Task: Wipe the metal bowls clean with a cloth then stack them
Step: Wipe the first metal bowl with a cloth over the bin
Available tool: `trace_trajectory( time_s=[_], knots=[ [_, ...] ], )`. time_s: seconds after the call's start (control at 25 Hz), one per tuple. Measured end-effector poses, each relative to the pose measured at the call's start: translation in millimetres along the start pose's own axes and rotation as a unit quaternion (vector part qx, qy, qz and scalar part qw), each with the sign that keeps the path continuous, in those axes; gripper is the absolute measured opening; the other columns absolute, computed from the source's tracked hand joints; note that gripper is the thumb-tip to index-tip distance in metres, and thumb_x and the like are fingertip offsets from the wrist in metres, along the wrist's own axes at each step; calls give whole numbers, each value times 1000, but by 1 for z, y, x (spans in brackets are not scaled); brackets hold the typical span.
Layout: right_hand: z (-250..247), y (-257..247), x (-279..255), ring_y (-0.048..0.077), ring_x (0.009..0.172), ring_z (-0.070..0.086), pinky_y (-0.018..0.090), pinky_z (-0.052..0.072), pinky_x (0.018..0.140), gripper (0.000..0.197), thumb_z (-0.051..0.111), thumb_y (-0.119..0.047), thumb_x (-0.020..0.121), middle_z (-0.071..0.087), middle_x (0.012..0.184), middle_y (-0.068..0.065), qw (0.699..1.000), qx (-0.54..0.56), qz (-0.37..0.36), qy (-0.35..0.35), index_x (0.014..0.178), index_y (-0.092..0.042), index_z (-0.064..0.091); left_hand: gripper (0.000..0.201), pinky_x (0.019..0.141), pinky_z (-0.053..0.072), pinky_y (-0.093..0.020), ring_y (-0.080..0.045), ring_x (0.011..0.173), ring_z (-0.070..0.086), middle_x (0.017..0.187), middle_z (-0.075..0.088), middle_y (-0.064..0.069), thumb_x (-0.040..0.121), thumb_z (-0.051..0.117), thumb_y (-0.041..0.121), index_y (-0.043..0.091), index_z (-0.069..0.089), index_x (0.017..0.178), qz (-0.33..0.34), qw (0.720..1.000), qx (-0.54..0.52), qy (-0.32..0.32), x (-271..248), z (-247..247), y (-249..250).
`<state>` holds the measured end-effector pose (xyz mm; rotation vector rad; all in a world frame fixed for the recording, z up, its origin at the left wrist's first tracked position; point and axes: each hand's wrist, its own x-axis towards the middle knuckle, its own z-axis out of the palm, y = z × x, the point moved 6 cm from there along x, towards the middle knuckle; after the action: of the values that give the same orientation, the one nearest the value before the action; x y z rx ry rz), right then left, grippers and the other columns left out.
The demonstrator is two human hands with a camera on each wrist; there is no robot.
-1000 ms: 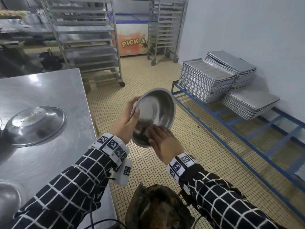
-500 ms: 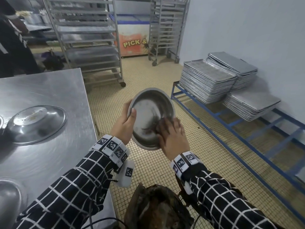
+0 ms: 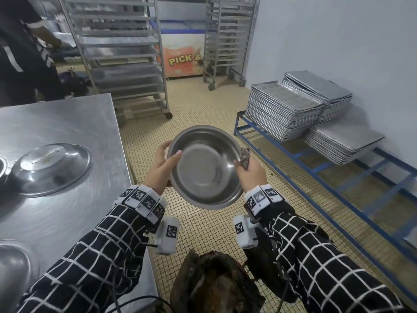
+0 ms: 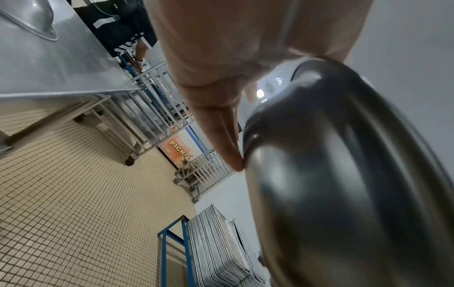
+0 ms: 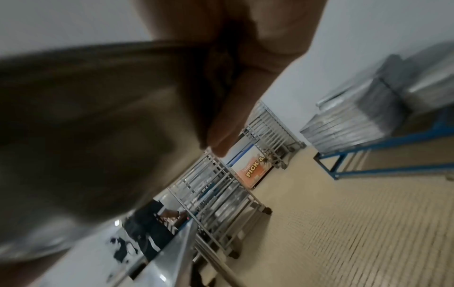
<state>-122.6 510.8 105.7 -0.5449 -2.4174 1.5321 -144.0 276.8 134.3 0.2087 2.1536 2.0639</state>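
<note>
Right hand [image 3: 250, 175] now at rim pinching cloth [image 3: 244, 155], left hand [image 3: 161, 168] gripping bowl [image 3: 204, 168]

— Where was there room for a hand?
— Over the tiled floor [image 3: 203, 109], between the tabletop [image 3: 67, 123] and the blue rack [image 3: 327, 168] of stacked trays [image 3: 282, 109].
— And on the tabletop?
— Bare steel lay along its far edge and right edge. An upturned bowl [image 3: 49, 168] stood near the left edge, another bowl [image 3: 13, 263] at the near-left corner.

Left hand [image 3: 159, 168] and right hand [image 3: 250, 171] grip bowl [image 3: 204, 167] rim (opening up); cloth [image 3: 244, 155] pinched in right.
</note>
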Motion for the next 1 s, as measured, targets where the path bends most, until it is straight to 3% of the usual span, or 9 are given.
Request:
trace_trajectory(
  time_s=[0.12,0.24,0.32,0.48,0.64,0.76,0.88,0.92,1.0],
  knots=[
    [3,-4,-11,7,75,57,16,43,59,14,56,-23,94,58,86,-8,995,81,31,56,102,-12,54,75,71,55,-22,-5,90,68,115,57,1,84,61,33,32,13,142,54,998,7,13,-11,6,6],
    [12,-7,-23,14,86,56,25,47,75,13,52,-26,96,59,96,-5,987,132,48,78,101,-15,50,84,67,48,-6,14,91,59,114,48,11,82,63,13,25,7,143,83,996,42,4,-24,25,5],
    [17,-10,-28,11,80,57,21,46,70,18,48,-33,97,59,94,-5,989,132,41,51,100,-16,49,80,70,45,-3,9,93,58,109,48,14,88,60,12,23,8,147,59,997,33,24,-25,28,-1],
    [12,-3,-36,-1,72,58,11,38,53,30,42,-36,98,62,87,-7,996,79,44,-1,106,-11,56,63,91,37,-26,-15,108,51,126,49,0,98,45,24,29,10,150,-4,994,3,113,-16,3,-12],
    [20,-17,-50,-3,82,57,16,49,69,28,43,-34,98,61,97,-10,997,-4,-58,-43,119,-18,53,42,69,36,-10,-3,89,50,103,50,13,102,34,29,37,23,141,3,995,14,104,-20,-3,-6],
    [68,-33,-77,11,123,45,36,37,108,49,44,-47,94,47,135,-5,942,-144,-222,-208,138,-25,39,48,75,39,-9,-6,107,40,117,40,13,102,26,35,31,14,148,6,998,30,61,-23,9,-4],
    [100,-24,-105,13,146,-9,35,-1,117,77,26,-64,91,1,160,-6,856,-272,-305,-317,152,-25,-2,47,99,31,-17,-10,125,36,135,39,9,100,29,40,36,20,145,9,998,14,53,-19,8,-2],
    [100,-20,-105,10,144,-17,33,-4,116,77,21,-64,92,-7,159,-8,845,-290,-318,-316,151,-24,-8,36,99,40,-26,-15,122,45,132,47,7,99,31,40,45,30,134,11,999,8,53,-16,5,-2],
    [94,-9,-95,12,145,-15,37,3,118,74,13,-63,93,-3,159,-5,817,-355,-351,-290,152,-20,-4,23,74,51,-21,-8,97,57,108,55,12,100,32,36,57,38,106,16,999,16,44,-13,-2,2]
  ],
)
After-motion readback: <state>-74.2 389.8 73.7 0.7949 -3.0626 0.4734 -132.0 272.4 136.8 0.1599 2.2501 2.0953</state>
